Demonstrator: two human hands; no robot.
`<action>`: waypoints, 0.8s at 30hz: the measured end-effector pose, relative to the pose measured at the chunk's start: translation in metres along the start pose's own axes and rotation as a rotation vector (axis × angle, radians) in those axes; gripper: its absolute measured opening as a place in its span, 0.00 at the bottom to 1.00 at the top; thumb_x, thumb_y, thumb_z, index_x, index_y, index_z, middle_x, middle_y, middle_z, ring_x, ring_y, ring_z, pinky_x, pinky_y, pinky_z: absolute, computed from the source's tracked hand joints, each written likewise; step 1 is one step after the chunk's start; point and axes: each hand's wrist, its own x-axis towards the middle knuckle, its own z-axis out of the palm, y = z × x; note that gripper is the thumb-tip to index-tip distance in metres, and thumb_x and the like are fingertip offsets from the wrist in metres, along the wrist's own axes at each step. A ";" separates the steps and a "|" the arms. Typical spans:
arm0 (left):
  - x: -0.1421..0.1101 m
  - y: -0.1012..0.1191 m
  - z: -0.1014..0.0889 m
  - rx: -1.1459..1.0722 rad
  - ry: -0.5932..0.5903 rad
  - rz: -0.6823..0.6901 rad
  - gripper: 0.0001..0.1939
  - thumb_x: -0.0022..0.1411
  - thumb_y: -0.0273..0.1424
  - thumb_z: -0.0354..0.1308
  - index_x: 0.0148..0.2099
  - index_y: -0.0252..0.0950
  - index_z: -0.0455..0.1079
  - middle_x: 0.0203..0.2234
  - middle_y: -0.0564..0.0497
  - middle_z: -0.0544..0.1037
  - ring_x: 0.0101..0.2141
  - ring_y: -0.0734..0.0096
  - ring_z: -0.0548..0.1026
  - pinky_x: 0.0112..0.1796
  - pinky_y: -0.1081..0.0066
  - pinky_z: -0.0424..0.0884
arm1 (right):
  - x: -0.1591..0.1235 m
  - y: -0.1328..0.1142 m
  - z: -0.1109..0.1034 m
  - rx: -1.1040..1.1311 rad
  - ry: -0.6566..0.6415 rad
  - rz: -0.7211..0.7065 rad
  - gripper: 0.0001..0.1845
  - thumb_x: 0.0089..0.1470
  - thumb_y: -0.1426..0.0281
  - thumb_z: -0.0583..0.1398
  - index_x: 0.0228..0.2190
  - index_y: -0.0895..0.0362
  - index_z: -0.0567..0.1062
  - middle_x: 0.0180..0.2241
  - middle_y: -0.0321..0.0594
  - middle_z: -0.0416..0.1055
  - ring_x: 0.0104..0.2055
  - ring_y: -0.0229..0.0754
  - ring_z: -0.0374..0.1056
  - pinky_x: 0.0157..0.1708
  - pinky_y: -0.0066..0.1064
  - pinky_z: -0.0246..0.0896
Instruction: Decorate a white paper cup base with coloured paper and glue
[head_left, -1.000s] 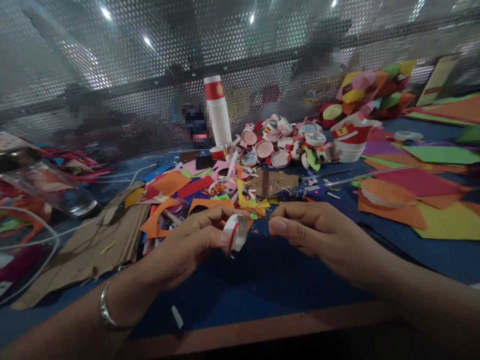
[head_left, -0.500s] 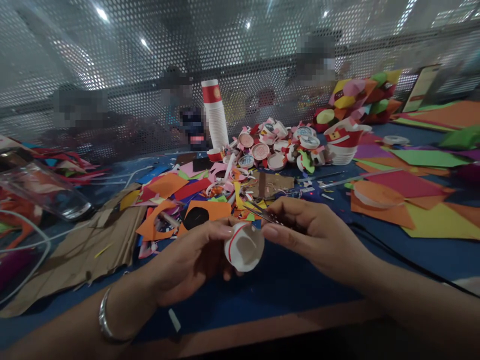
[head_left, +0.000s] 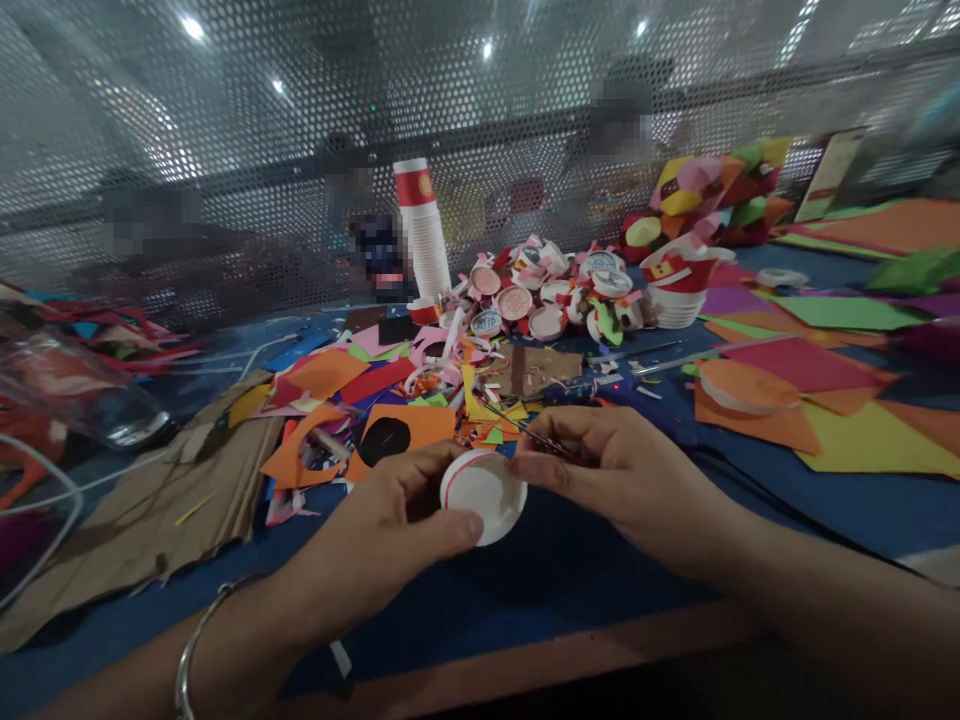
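My left hand (head_left: 382, 525) pinches a small white paper cup bottom (head_left: 484, 495) with a red rim, its round face turned up toward me. My right hand (head_left: 611, 470) is closed round a pair of thin scissors (head_left: 525, 432), whose blades stick out to the left just above the cup piece, and its fingertips touch the cup's right edge. Both hands hover over the blue table (head_left: 525, 580) near its front edge.
Coloured paper scraps (head_left: 375, 385) and brown cardboard (head_left: 165, 500) lie to the left. A stack of paper cups (head_left: 426, 235) and a heap of cut cup pieces (head_left: 555, 290) stand at the back. Coloured sheets (head_left: 825, 390) cover the right. A perforated metal screen (head_left: 300, 120) closes the far side.
The cup piece has turned from edge-on to face-up and moved slightly right. My right hand has come in against it, and the scissors' blades now show.
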 end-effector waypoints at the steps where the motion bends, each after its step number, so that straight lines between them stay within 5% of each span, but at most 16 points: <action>1: 0.001 0.001 0.000 0.035 0.019 0.028 0.11 0.58 0.34 0.71 0.44 0.39 0.79 0.36 0.52 0.79 0.37 0.71 0.73 0.39 0.75 0.68 | 0.000 0.000 0.000 0.025 -0.003 0.010 0.16 0.52 0.57 0.71 0.30 0.57 0.76 0.27 0.32 0.66 0.28 0.35 0.59 0.29 0.26 0.58; 10: 0.003 0.003 -0.004 0.080 -0.041 -0.060 0.08 0.57 0.32 0.72 0.39 0.37 0.80 0.29 0.55 0.76 0.29 0.76 0.69 0.31 0.76 0.64 | -0.002 0.001 0.000 -0.024 -0.051 0.048 0.21 0.52 0.51 0.69 0.30 0.57 0.75 0.27 0.34 0.67 0.29 0.35 0.60 0.27 0.26 0.58; 17: 0.003 0.000 -0.002 0.014 0.118 0.046 0.12 0.54 0.32 0.75 0.39 0.39 0.76 0.30 0.56 0.77 0.30 0.76 0.71 0.32 0.77 0.66 | -0.005 -0.004 -0.002 -0.154 0.031 -0.097 0.20 0.57 0.51 0.66 0.30 0.56 0.74 0.24 0.31 0.61 0.25 0.34 0.54 0.24 0.27 0.51; 24: 0.003 0.003 -0.005 0.081 0.227 0.153 0.13 0.55 0.32 0.74 0.36 0.38 0.73 0.27 0.57 0.75 0.28 0.77 0.69 0.29 0.77 0.64 | -0.010 0.000 -0.003 -0.304 -0.018 -0.105 0.23 0.64 0.50 0.59 0.28 0.56 0.70 0.25 0.31 0.56 0.26 0.34 0.52 0.24 0.29 0.46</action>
